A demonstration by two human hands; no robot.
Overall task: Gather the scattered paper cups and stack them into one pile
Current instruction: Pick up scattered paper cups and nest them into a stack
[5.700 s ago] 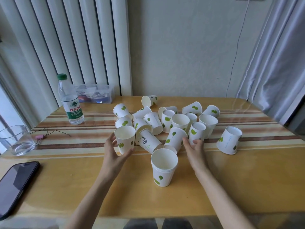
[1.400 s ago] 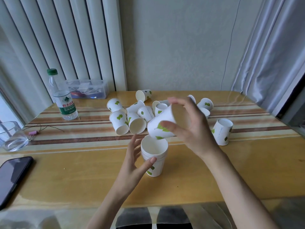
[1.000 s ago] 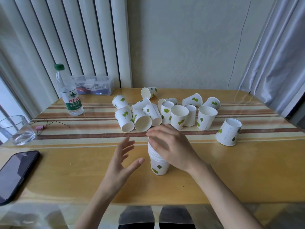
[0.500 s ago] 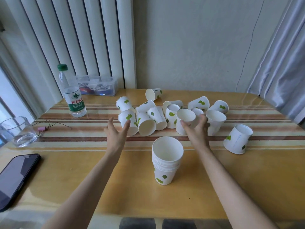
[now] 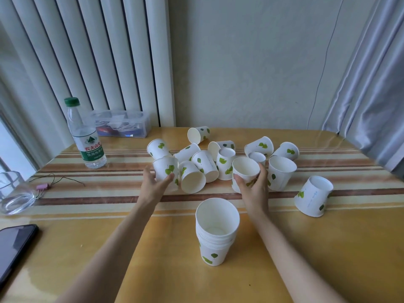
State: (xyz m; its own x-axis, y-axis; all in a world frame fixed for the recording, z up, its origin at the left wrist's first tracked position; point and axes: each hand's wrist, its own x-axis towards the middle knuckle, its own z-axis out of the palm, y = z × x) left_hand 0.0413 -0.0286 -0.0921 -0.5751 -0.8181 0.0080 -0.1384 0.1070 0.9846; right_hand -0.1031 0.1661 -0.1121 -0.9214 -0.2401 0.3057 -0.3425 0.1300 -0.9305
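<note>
A stack of several white paper cups with green leaf prints [image 5: 216, 232] stands upright on the wooden table, near its front middle. Behind it lie and stand several loose cups [image 5: 205, 162] in a cluster. My left hand [image 5: 154, 184] wraps around an upright cup [image 5: 166, 169] at the cluster's left. My right hand [image 5: 254, 189] grips an open-topped cup [image 5: 246, 171] at the cluster's middle. One cup [image 5: 313, 196] lies tilted apart at the right.
A water bottle [image 5: 84, 136] and a clear plastic box [image 5: 122, 123] stand at the back left. A glass bowl [image 5: 15, 193] and a black phone [image 5: 13, 248] lie at the left edge. A small cable with a pink clip [image 5: 41, 186] rests by the bowl.
Both hands reached forward from the stack into the cluster. The left hand closed on the left cup and the right hand closed on the middle cup.
</note>
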